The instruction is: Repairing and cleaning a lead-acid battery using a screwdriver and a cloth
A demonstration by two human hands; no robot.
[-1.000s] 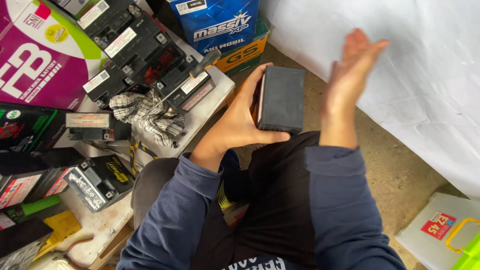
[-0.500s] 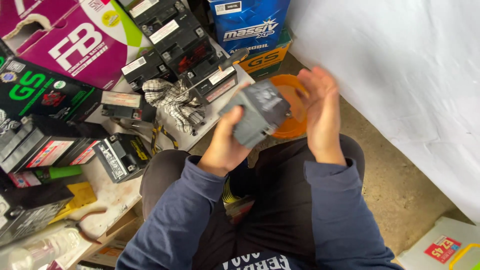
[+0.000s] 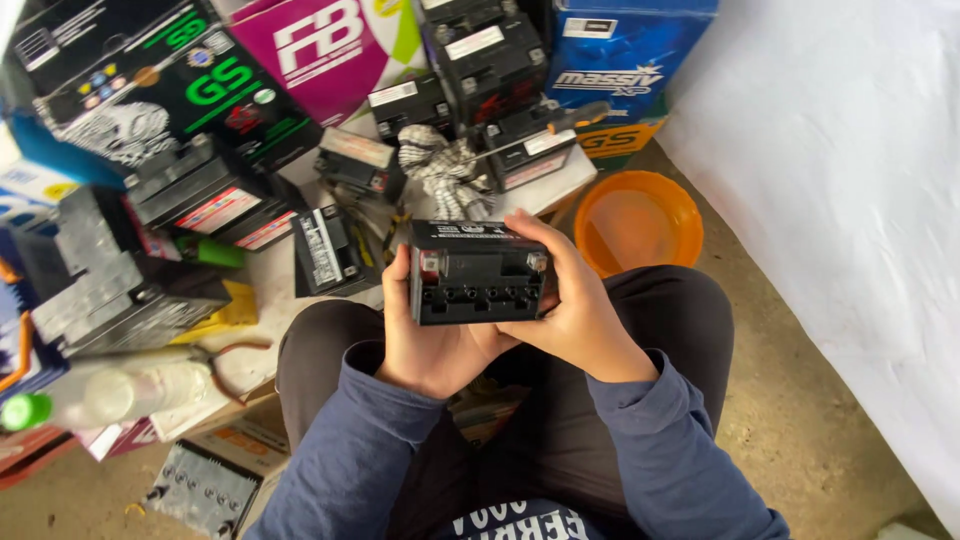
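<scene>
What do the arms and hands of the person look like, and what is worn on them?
Both arms are covered by long sleeves of a dark blue sweatshirt, with ribbed cuffs at the wrists. The left hand and the right hand are bare: no gloves show, and no rings or watch can be seen. The left sleeve and the right sleeve look plain, without markings.
</scene>
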